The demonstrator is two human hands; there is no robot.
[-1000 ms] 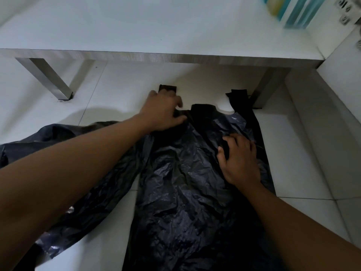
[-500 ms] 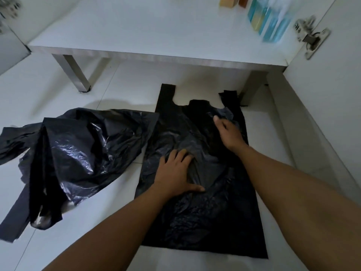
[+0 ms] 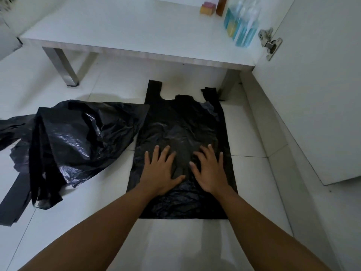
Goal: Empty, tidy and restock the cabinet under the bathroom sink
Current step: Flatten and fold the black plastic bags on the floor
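A black plastic bag [image 3: 181, 122] lies spread flat on the white tiled floor, its two handles pointing toward the cabinet. My left hand [image 3: 162, 171] and my right hand [image 3: 211, 169] rest palm-down side by side on its lower half, fingers apart, gripping nothing. To the left lies a crumpled heap of black plastic bags [image 3: 74, 141], untouched. The open cabinet's white bottom shelf [image 3: 125, 34] stands on metal legs just beyond the bag.
On the shelf's back right stand blue-tinted bottles [image 3: 242, 26], a brown bottle [image 3: 221, 6] and a yellow-pink sponge [image 3: 208, 9]. The open white cabinet door [image 3: 316, 94] with its hinge [image 3: 270, 43] stands at the right. A metal leg [image 3: 62, 67] is at the left.
Both hands slid down the flat bag toward me, from its handles and upper part to its lower half, and now lie side by side. The view has pulled back.
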